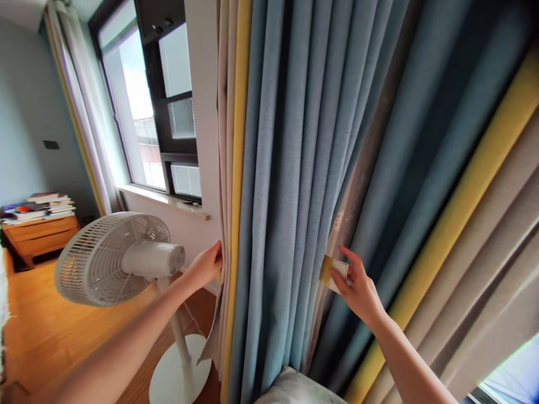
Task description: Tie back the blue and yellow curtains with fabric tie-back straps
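A gathered curtain [290, 185] in blue, yellow and beige hangs between my two hands. My left hand [206, 266] is closed at its left, beige edge, fingertips hidden behind the fabric; a small bit of yellow shows just below them. At the curtain's right edge my right hand [357, 289] pinches a short, flat yellow-and-cream strip, which looks like the end of a curtain tieback [327, 271]. Its index finger sticks out upward. Whatever part of the strip lies behind the curtain is hidden.
A white standing fan [154, 258] is close beside my left forearm, its round base on the wooden floor. A second curtain panel [455, 213] hangs at the right. Grey cushion-like fabric [295, 388] lies below. Farther left are a window [137, 112] and a wooden cabinet [42, 238] with books.
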A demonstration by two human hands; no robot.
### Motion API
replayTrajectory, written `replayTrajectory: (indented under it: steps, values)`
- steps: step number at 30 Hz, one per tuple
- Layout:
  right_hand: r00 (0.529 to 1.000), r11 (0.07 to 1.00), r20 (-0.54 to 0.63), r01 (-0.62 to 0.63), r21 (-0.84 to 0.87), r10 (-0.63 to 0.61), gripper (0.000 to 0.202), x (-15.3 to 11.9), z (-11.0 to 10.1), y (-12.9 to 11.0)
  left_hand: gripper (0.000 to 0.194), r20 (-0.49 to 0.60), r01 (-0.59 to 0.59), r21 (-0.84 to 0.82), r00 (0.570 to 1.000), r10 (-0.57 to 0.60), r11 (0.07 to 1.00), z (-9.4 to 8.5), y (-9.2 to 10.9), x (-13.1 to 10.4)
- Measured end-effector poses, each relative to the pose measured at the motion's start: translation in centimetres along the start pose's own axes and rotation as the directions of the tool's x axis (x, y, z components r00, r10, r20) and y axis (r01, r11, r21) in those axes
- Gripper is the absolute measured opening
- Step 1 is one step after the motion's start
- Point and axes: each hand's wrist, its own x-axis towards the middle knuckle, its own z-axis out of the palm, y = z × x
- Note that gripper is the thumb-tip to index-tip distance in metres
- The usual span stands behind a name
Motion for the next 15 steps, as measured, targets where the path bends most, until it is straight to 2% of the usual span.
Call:
replayTrajectory:
  steps: [3,6,9,12,14,15]
  values:
    - [0.976,0.984,0.17,0.151,-0.097,-0.133,0.028,0.4,-0.2,-0.9,0.014,0.036,-0.021,0.068,0.999,0.019,0.997,-1.6,1.4,-1.3]
    - [0.947,0.96,0.266,0.228,-0.161,-0.18,0.025,1.1,-0.3,-1.6,0.008,0.043,-0.031,0.116,0.999,0.026,0.993,-3.4,2.9,-2.6]
    - [0.955,0.957,0.24,0.221,-0.19,-0.173,0.029,1.3,-0.2,-2.2,0.007,0.016,-0.038,0.089,0.999,0.037,0.995,-4.6,3.9,-3.8]
    - [0.974,0.971,0.167,0.178,-0.159,-0.152,0.047,0.9,0.0,-2.6,0.018,0.007,-0.033,-0.091,0.999,0.033,0.995,-5.2,3.7,-4.4]
    - [0.991,0.985,0.088,0.115,-0.129,-0.104,0.06,0.7,0.0,-2.3,0.031,0.081,0.015,-0.238,0.997,0.005,0.971,-5.5,2.9,-4.4]
    - [0.995,0.99,0.068,0.083,-0.117,-0.076,0.059,0.7,0.0,-2.0,0.035,0.15,0.053,-0.283,0.989,-0.011,0.958,-5.6,2.4,-4.2]
